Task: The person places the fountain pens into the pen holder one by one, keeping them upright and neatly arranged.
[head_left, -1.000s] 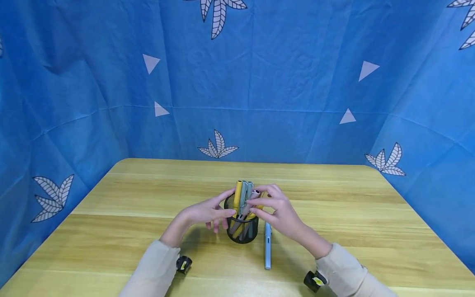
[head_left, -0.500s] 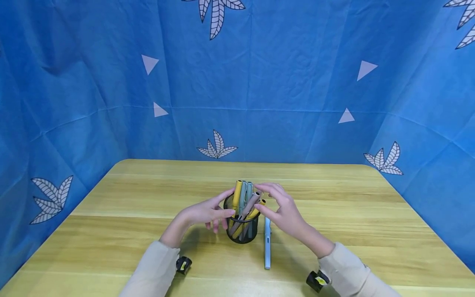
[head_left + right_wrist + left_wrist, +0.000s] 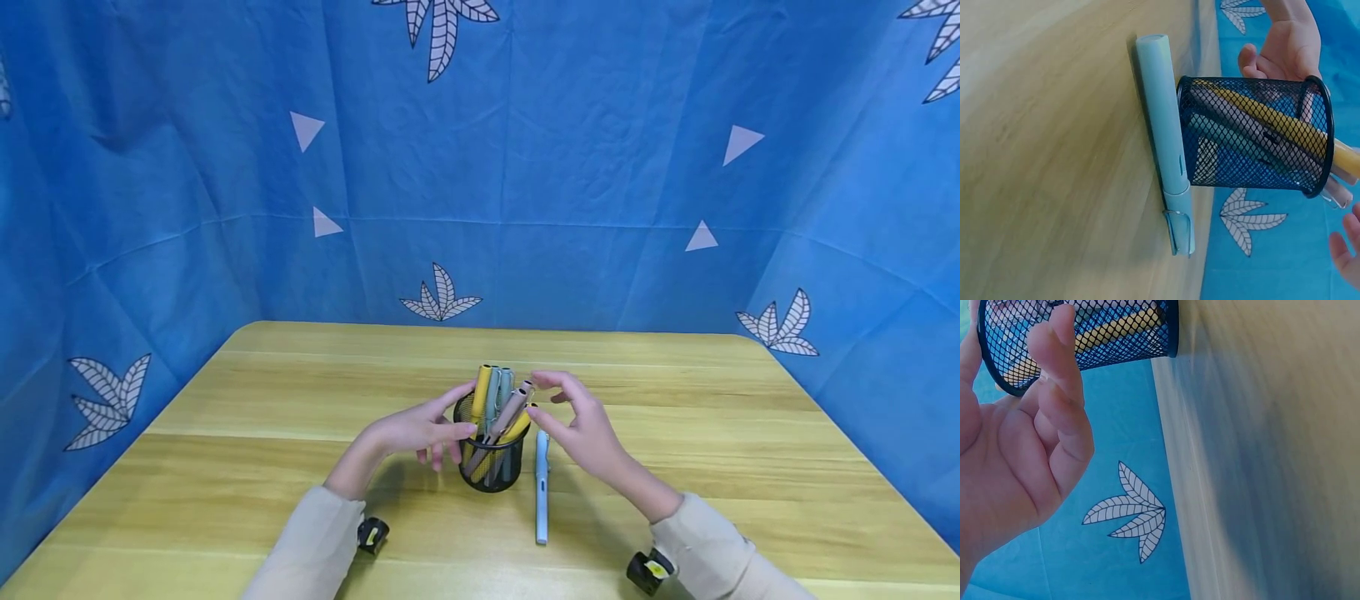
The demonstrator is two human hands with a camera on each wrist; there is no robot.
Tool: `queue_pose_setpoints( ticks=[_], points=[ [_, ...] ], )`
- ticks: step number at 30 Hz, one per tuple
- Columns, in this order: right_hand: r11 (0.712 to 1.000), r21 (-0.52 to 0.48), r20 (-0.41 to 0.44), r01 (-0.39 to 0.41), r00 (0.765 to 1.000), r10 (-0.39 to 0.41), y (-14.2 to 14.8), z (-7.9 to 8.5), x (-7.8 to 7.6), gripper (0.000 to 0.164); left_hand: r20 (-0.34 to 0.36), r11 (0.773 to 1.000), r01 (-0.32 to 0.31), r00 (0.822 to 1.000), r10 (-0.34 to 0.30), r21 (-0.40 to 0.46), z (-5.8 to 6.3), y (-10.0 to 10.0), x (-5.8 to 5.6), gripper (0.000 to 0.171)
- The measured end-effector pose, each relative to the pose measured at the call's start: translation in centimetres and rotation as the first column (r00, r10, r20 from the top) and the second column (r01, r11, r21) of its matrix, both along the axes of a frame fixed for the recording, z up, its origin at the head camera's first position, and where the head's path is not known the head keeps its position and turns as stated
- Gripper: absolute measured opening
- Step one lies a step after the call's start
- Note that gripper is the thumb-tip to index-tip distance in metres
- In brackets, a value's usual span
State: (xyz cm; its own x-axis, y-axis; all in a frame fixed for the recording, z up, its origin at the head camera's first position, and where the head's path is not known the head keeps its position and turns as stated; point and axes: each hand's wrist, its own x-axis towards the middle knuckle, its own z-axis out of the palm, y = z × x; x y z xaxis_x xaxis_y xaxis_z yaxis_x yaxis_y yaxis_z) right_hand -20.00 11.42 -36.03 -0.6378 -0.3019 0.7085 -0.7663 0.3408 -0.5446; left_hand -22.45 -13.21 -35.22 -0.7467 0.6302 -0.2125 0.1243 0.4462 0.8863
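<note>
A black mesh pen holder [image 3: 491, 477] stands upright on the table with several capped pens leaning in it: yellow pens [image 3: 481, 392], grey-green pens [image 3: 505, 382] and mauve pens [image 3: 510, 412]. My left hand [image 3: 422, 427] holds the holder by its rim, thumb at the near side and index finger reaching to the far side; its other fingers curl loosely below. Just right of the pen tops, my right hand [image 3: 588, 429] has its thumb and fingers parted with nothing between them, the thumb tip close to a yellow pen. A light blue pen [image 3: 542, 496] lies right of the holder.
The wood-grain table [image 3: 300, 467] extends on all sides of the holder. Blue cloth [image 3: 570, 150] with white leaf and triangle prints hangs behind it and along both sides. Small black wrist cameras [image 3: 649, 572] sit at both cuffs.
My right hand has let go of a mauve pen, which stays leaning in the holder, and has drawn back to the right. The left hand has stayed at the rim.
</note>
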Motion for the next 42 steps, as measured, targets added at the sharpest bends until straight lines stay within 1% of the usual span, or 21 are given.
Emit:
queue_pose_setpoints(
  ticks=[3, 8, 10, 14, 16, 20, 22, 25, 28, 33, 35, 38, 40, 42],
  points=[
    [1.0, -0.026, 0.033, 0.0, 0.999, 0.0, 0.2, -0.1, 0.0, 0.038, -0.001, 1.0, -0.001, 1.0, 0.001, 0.0, -0.1, 0.0, 0.0, 0.071],
    [0.999, -0.045, 0.04, -0.003, 0.999, 0.005, 0.3, -0.2, 0.2, 0.035, 0.001, 1.0, 0.005, 1.0, -0.005, 0.006, -0.2, -0.1, -0.1, 0.072],
    [0.999, -0.043, 0.056, 0.005, 0.998, -0.003, 0.2, 0.3, 0.7, 0.033, 0.002, 1.0, 0.008, 1.0, -0.008, 0.008, -0.2, -0.1, -0.1, 0.073],
    [0.999, -0.038, 0.135, 0.032, 0.99, -0.027, -0.1, 1.5, 1.9, 0.032, 0.001, 1.0, 0.009, 1.0, -0.009, 0.006, -0.2, -0.1, 0.0, 0.072],
    [0.999, -0.034, 0.18, 0.041, 0.983, -0.035, 0.1, 1.1, 1.7, 0.032, 0.0, 1.0, 0.007, 1.0, -0.007, 0.004, -0.1, -0.1, 0.0, 0.071],
    [0.999, -0.035, 0.262, 0.04, 0.965, -0.03, 0.9, -0.7, 0.4, 0.035, 0.003, 1.0, 0.007, 1.0, -0.007, 0.007, -0.1, -0.1, 0.1, 0.072],
    [0.998, -0.044, 0.312, 0.039, 0.95, -0.024, 1.2, -1.3, -0.1, 0.036, 0.005, 1.0, 0.01, 1.0, -0.01, 0.01, -0.2, -0.1, 0.1, 0.074],
    [0.998, -0.046, 0.396, 0.03, 0.918, -0.01, 1.5, -1.6, -0.3, 0.04, 0.009, 1.0, 0.013, 1.0, -0.014, 0.015, -0.2, -0.1, 0.0, 0.075],
    [0.999, -0.045, 0.483, 0.013, 0.876, 0.01, 1.6, -1.6, -0.4, 0.044, 0.01, 1.0, 0.016, 1.0, -0.016, 0.017, -0.2, -0.1, 0.0, 0.075],
    [0.999, -0.024, 0.57, -0.037, 0.82, 0.045, 2.0, -1.6, -0.6, 0.053, 0.006, 1.0, 0.019, 1.0, -0.019, 0.014, -0.2, -0.1, 0.0, 0.075],
    [0.997, -0.032, 0.611, -0.065, 0.789, 0.071, 2.3, -1.6, -0.7, 0.057, 0.005, 1.0, 0.018, 1.0, -0.018, 0.013, -0.2, -0.1, 0.0, 0.075],
    [0.995, -0.025, 0.676, -0.099, 0.731, 0.09, 2.6, -1.8, -0.9, 0.065, 0.003, 1.0, 0.018, 1.0, -0.018, 0.011, -0.3, -0.2, 0.0, 0.075],
    [0.992, 0.005, 0.719, -0.123, 0.69, 0.082, 2.9, -1.9, -1.0, 0.069, 0.001, 1.0, 0.019, 1.0, -0.019, 0.01, -0.3, -0.2, 0.0, 0.075],
    [0.988, 0.049, 0.75, -0.148, 0.658, 0.061, 3.2, -2.0, -1.1, 0.073, 0.0, 1.0, 0.019, 1.0, -0.019, 0.009, -0.3, -0.1, -0.1, 0.075]
  ],
)
